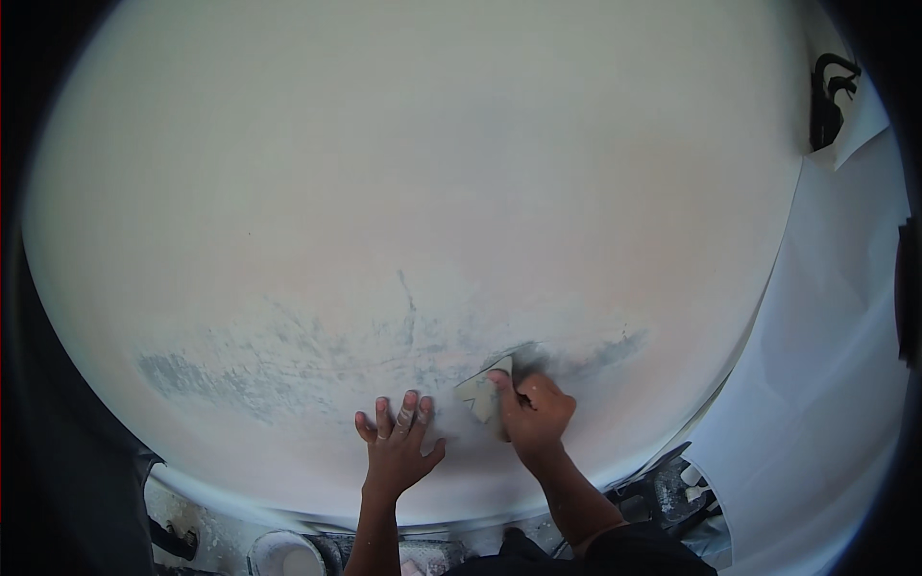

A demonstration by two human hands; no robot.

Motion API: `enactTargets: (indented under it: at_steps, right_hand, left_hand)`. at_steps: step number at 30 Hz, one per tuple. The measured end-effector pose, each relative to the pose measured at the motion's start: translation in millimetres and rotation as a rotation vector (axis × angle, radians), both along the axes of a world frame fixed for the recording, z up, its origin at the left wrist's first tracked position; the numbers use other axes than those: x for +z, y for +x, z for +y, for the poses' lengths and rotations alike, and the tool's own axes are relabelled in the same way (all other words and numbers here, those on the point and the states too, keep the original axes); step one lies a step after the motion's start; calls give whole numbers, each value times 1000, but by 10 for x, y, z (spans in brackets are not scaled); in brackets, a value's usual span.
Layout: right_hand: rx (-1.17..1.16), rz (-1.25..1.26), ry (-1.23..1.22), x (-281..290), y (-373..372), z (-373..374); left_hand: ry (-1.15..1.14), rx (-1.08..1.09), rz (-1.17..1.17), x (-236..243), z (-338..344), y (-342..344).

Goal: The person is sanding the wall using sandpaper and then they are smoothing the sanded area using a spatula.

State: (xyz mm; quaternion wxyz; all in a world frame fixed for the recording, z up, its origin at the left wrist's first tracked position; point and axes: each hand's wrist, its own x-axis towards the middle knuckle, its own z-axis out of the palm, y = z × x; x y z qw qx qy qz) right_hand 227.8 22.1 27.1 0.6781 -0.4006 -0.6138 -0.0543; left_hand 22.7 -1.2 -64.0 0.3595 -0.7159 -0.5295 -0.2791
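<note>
A broad, pale curved panel [461, 211] fills most of the view, with streaky grey patches [206, 379] across its near part. My left hand [399, 437] lies flat on the panel near its lower edge, fingers spread, with whitish smears on them. In my right hand [538, 413] is a thin, flat, pale grey piece [480, 392], gripped between thumb and curled fingers. Its upper edge lies against the panel beside a darker grey smudge [528, 357]. Whether it is a spreader or folded abrasive sheet, I cannot tell.
White sheeting [807, 384] hangs along the right side. A black bracket-like part [828, 106] stands at the far right. Below the panel's near edge are a round white tub [259, 549] at left and a dusty dark object [667, 494] at right. Dark cloth [72, 422] borders the left.
</note>
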Motion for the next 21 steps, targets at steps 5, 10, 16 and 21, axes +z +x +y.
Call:
enactTargets:
  at_steps: [5,10,16,21]
  right_hand:
    - [63,-11,123,92,65,-6]
    - [-16,-121,-16,-60,26,-83]
    - [-5,4,-16,-1,102,11]
    - [-21,-194,96,53,171,4]
  left_hand:
    - [3,2,9,-6,-30,-23]
    - [-8,-4,45,37,-56,-14]
    - [-33,0,-15,6,-30,-6]
    - [-31,4,-7,22,-28,12]
